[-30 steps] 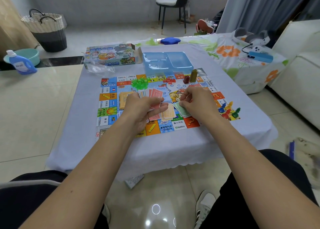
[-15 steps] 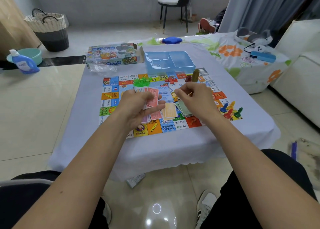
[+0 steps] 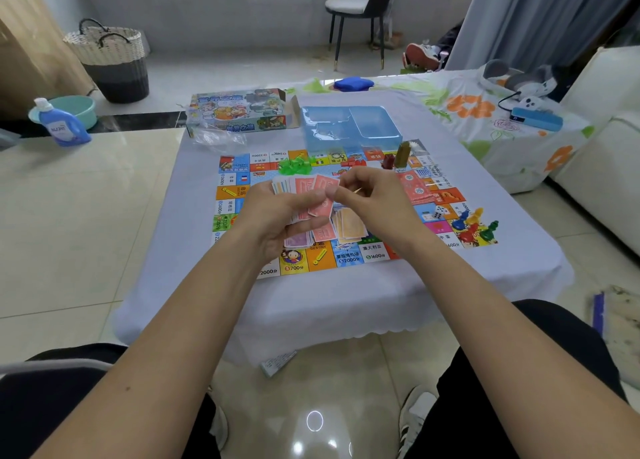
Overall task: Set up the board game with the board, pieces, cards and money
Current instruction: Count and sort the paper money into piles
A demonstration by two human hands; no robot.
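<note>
Both hands have risen from the middle of the board (image 3: 242,195) since a second ago; the right hand (image 3: 377,202) has left the green notes it was touching and come back to the fanned money (image 3: 311,190).

Going from largest to smallest, with the board as landmark: the surface (image 3: 502,250) under its pale cloth carries the board flat at its centre. Beyond the board's far edge sit the game box (image 3: 239,112) and the blue tray (image 3: 349,124), apparently emptied and pushed out of the way. On the board's middle lie sorted piles of notes (image 3: 349,224), probably one pile per colour. At its right near corner cluster the pawns (image 3: 474,224), with a die (image 3: 439,211) beside them; green houses (image 3: 294,165) sit near the far edge.

Above the board's centre the left hand (image 3: 277,212) grips the fan, fingers curled under and thumb pressed on top, so the denominations show. The right hand's fingers (image 3: 346,190) pinch the edge of a red note, seemingly to draw it out for its pile.
</note>
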